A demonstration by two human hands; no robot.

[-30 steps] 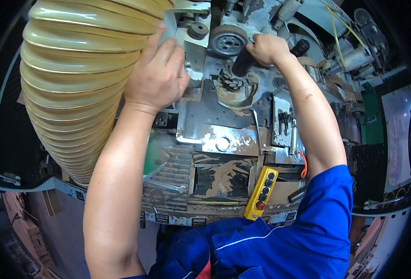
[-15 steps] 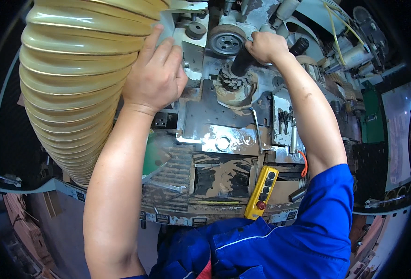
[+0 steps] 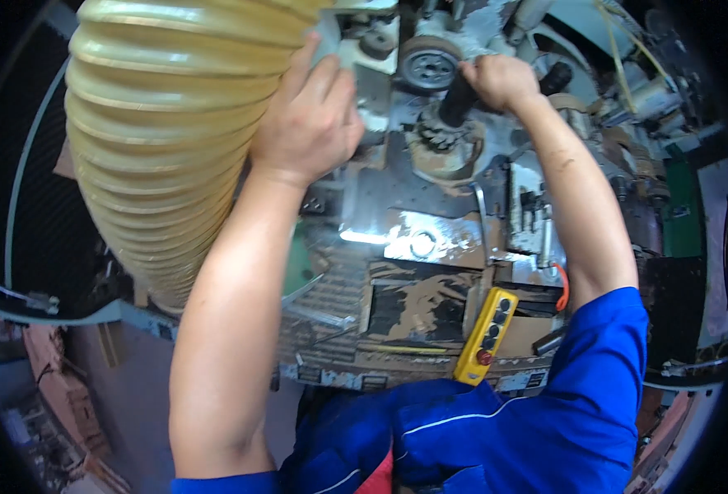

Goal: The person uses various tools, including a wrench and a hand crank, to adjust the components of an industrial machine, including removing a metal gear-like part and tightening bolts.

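Observation:
My left hand [image 3: 306,123] lies against the right side of a large, translucent yellow ribbed hose [image 3: 166,132], with its fingers stretched upward along it. Parts of those fingertips are hidden by the hose. Farther right, my right hand [image 3: 502,82] is closed at the top of a black cylinder [image 3: 460,100], which rises at a tilt from a toothed cutter head [image 3: 442,132]. The cutter head sits in a rounded recess of the metal machine table [image 3: 397,189]. Behind the cylinder is a spoked wheel [image 3: 428,66]. The picture is slightly smeared.
A yellow push-button box [image 3: 487,333] with a red button rests at the front edge. A wrench [image 3: 481,218] lies on the table, with an orange loop [image 3: 562,286] to its right. Brown dust covers a dark panel [image 3: 422,305]. Machine parts and hoses crowd the far right.
The whole view has shifted, so the machine and both arms appear farther right in the picture. Both hands keep nearly the same places on the hose and the cylinder.

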